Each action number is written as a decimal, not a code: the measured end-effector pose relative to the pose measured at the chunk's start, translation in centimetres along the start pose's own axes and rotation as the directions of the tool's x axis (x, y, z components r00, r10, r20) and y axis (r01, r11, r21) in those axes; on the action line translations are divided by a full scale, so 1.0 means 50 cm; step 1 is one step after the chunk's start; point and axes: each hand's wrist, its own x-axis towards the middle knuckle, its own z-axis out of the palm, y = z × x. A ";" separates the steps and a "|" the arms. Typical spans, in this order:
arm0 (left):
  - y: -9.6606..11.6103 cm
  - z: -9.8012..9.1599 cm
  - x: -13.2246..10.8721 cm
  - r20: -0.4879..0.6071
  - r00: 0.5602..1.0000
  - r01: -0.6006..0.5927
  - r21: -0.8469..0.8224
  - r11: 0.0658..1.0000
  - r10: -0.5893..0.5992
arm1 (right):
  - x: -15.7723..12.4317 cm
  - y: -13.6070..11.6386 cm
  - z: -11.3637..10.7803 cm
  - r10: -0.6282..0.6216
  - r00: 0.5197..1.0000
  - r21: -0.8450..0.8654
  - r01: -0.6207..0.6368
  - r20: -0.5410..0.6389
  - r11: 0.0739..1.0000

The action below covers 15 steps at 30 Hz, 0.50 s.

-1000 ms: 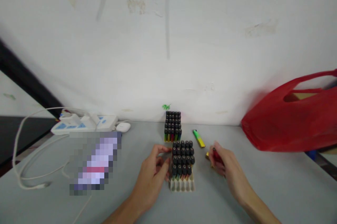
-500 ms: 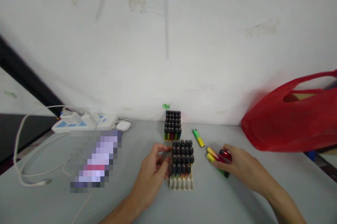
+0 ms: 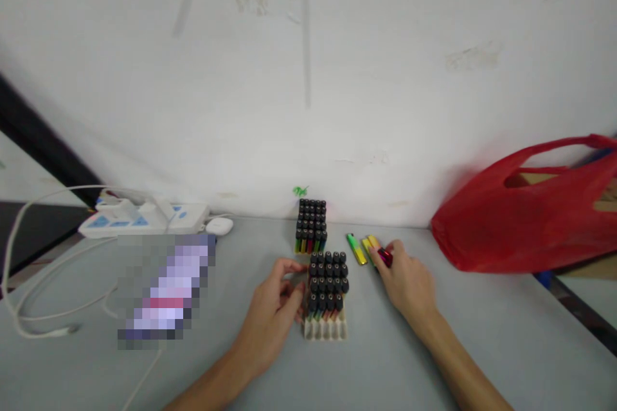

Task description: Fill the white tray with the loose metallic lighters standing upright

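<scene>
My left hand (image 3: 276,305) is at the left side of a pale ribbed tray (image 3: 326,331), its curled fingers and thumb against the edge. Black-capped lighters (image 3: 328,276) with coloured bodies stand in rows in this tray, and its front row of slots shows bare. My right hand (image 3: 407,279) is closed round a few shiny lighters (image 3: 384,256), one red-pink and others yellow; their number is partly hidden by the fingers. Just left of them a green-and-yellow lighter (image 3: 357,249) lies flat on the table.
Behind the tray, near the wall, stands another block of black-capped lighters (image 3: 311,224). A red bag (image 3: 511,224) sits at the right. On the left are a white power strip (image 3: 144,219), a small white case (image 3: 219,226), a loose cable (image 3: 48,334) and a blurred-out phone-like object (image 3: 168,292).
My right hand has moved left and away from me with its lighters, close beside the green-and-yellow lighter. My left hand stays at the tray. The whole view has shifted slightly.
</scene>
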 end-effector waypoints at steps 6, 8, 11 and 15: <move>0.001 0.000 0.000 0.007 1.000 0.002 0.022 1.000 -0.002 | -0.001 -0.044 0.006 -0.022 0.999 -0.022 0.021 -0.037 1.000; 0.000 0.000 -0.001 0.011 1.000 0.000 0.032 0.999 -0.001 | -0.006 -0.053 0.009 -0.035 0.997 -0.067 0.031 -0.064 0.997; -0.001 0.000 -0.001 0.009 1.000 0.004 0.034 0.999 -0.004 | -0.012 -0.060 0.009 -0.063 0.995 -0.109 0.055 -0.076 0.993; -0.001 0.000 -0.001 0.014 1.000 0.014 0.021 1.000 -0.014 | -0.027 -0.058 0.000 -0.081 0.995 -0.120 0.074 -0.059 0.990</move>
